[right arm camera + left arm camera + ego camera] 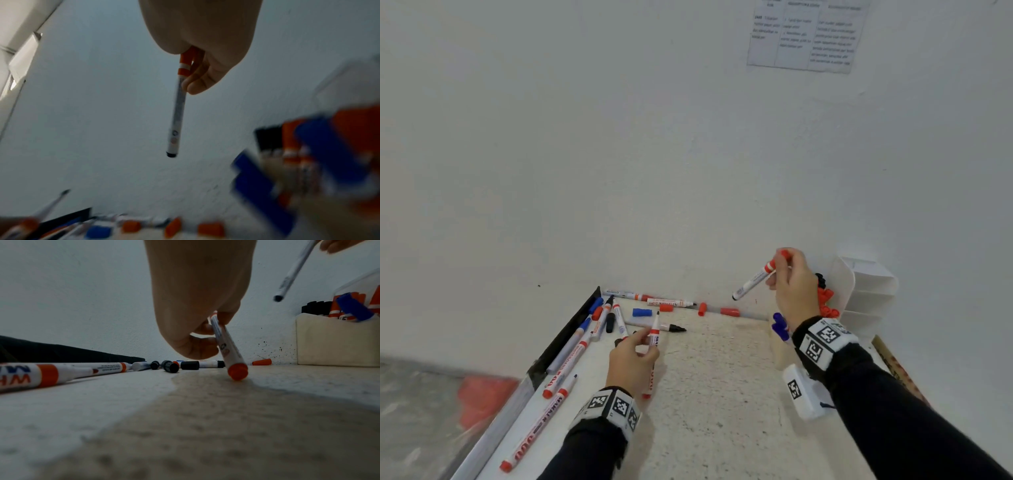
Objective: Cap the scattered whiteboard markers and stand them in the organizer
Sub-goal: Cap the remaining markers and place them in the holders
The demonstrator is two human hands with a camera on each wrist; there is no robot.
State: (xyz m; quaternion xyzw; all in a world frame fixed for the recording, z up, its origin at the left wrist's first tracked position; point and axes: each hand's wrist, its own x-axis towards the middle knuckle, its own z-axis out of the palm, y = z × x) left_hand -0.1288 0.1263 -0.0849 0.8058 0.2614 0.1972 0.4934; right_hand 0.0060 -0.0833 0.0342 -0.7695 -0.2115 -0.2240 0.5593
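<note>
Across the lower half of the head view runs the pale speckled counter (722, 394), butted against a white wall (619, 154) with a printed sheet (808, 34) taped at the upper right. At the right edge, against the wall, stands the white organizer (866, 291), with capped black, red and blue markers upright in it. Left of centre lie the scattered markers (599, 325) and loose red and blue caps (729, 312) along the wall. The right hand (794, 287), raised just left of the organizer, has its fingers clamped on a capped red marker (755, 279) by the cap end, barrel slanting down-left. The left hand (631, 363), low at centre, pinches an uncapped red marker (654, 339) whose red end touches the counter.
</note>
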